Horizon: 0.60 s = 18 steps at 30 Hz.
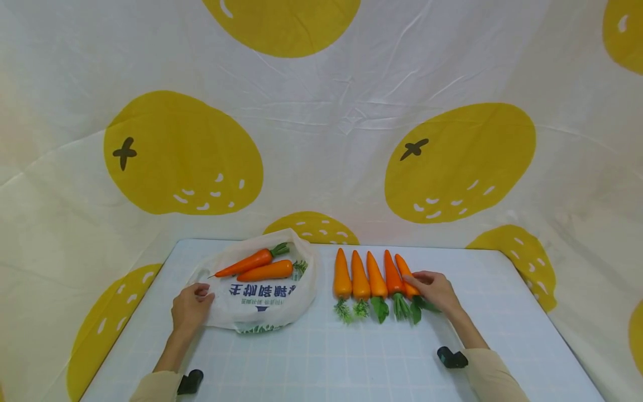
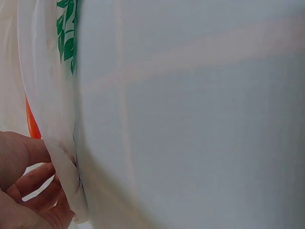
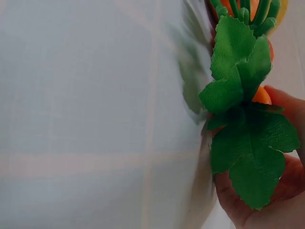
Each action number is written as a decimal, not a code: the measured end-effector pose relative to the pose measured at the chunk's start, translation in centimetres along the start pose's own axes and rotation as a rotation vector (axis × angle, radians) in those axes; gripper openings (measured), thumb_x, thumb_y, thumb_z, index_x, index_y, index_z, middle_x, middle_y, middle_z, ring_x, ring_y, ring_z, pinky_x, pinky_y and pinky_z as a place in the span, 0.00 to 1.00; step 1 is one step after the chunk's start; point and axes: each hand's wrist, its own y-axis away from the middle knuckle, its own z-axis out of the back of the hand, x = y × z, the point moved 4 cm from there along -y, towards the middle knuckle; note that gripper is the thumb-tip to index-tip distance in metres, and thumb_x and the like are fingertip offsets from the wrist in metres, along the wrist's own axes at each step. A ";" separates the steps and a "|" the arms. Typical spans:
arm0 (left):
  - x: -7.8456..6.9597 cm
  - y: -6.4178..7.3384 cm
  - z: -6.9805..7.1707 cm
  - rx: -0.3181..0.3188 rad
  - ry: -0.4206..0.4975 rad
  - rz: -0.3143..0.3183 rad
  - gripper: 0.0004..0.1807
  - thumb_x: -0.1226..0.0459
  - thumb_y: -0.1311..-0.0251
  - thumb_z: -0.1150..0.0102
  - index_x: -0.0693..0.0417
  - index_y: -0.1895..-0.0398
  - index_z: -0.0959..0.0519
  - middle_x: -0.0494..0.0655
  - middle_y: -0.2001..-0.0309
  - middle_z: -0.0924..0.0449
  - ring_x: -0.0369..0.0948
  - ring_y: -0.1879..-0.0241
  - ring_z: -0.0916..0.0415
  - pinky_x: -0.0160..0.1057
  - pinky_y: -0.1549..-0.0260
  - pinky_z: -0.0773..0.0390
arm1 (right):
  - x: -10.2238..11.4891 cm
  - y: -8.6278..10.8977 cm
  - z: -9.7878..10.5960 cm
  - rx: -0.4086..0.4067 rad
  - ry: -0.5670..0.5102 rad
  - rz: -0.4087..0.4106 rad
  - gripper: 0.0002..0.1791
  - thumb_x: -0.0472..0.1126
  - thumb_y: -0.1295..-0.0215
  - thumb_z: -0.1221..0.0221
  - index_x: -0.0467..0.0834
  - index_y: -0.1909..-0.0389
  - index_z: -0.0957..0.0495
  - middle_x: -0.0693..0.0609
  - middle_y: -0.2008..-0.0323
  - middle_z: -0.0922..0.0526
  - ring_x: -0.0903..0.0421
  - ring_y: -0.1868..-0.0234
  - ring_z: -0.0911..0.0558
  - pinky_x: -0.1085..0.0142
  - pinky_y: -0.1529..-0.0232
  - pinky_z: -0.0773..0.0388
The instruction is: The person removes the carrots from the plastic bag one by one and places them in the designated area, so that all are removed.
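My left hand (image 1: 190,310) is at the left edge of a white plastic bag (image 1: 221,315) with dark blue printing. In the left wrist view, its thumb and fingers pinch the bag's rim (image 2: 62,167). Two orange carrots, one upper (image 1: 251,262) and one lower (image 1: 268,271), lie on the bag's printed side, tops pointing right. At the right end of a row of carrots, my right hand (image 1: 438,291) grips the last carrot (image 1: 403,267), around its thick end. Broad green leaves (image 3: 252,152) of that carrot cover part of the fingers in the right wrist view.
Several more carrots, among them the leftmost (image 1: 342,276), stand side by side between bag and right hand, tips away from me, leaves toward me. A pale checked tabletop (image 1: 321,363) lies beneath, and a fruit-print cloth (image 1: 321,156) hangs behind its far edge.
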 end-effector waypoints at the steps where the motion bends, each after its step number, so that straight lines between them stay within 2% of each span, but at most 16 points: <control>1: 0.0 0.0 0.0 0.000 0.000 0.000 0.15 0.72 0.32 0.39 0.73 0.46 0.22 0.69 0.55 0.20 0.60 0.58 0.22 0.56 0.52 0.17 | 0.1 0.0 0.0 0.001 0.005 0.006 0.41 0.65 0.32 0.38 0.31 0.40 0.22 0.34 0.45 0.17 0.41 0.47 0.20 0.46 0.41 0.22; 9: 0.0 -0.1 0.0 0.004 0.000 -0.017 0.15 0.71 0.32 0.39 0.73 0.46 0.22 0.69 0.56 0.20 0.60 0.57 0.21 0.56 0.52 0.18 | 0.6 0.2 0.5 -0.037 0.039 0.039 0.34 0.59 0.30 0.38 0.32 0.41 0.22 0.36 0.47 0.16 0.40 0.47 0.18 0.48 0.44 0.20; 14: 0.2 -0.1 0.1 0.002 0.000 -0.027 0.15 0.71 0.33 0.39 0.73 0.47 0.22 0.69 0.56 0.19 0.59 0.58 0.22 0.56 0.53 0.18 | 1.4 0.0 0.8 -0.059 0.041 0.049 0.29 0.54 0.27 0.39 0.33 0.40 0.23 0.37 0.48 0.16 0.41 0.48 0.18 0.53 0.48 0.17; 18: 0.3 -0.1 0.1 0.000 -0.001 -0.026 0.15 0.71 0.33 0.38 0.72 0.47 0.22 0.68 0.57 0.19 0.59 0.59 0.21 0.55 0.54 0.17 | 2.4 -0.1 0.9 -0.093 0.033 0.097 0.24 0.48 0.26 0.39 0.33 0.42 0.22 0.38 0.50 0.16 0.42 0.50 0.19 0.52 0.48 0.17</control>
